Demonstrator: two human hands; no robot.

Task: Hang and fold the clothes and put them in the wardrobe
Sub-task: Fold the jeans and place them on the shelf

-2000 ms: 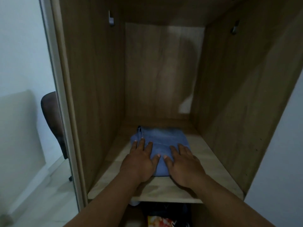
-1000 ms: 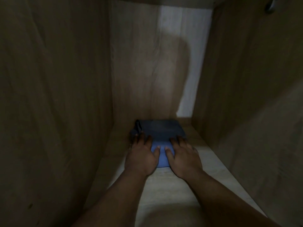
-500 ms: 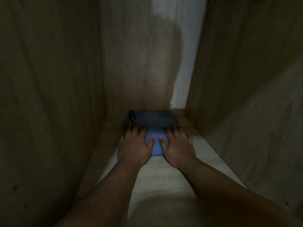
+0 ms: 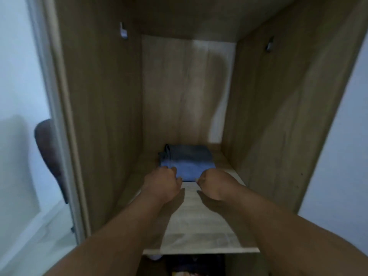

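Folded blue jeans (image 4: 188, 163) lie at the shelf's (image 4: 201, 226) back edge, long axis left-right. Left hand (image 4: 162, 183) and right hand (image 4: 214, 184), fingers curled, touch their front edge; grip unclear.

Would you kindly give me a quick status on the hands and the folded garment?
Left hand and right hand curled at near edge of folded blue garment, grip unclear. Garment flat at back of wardrobe shelf. Nothing in the way.
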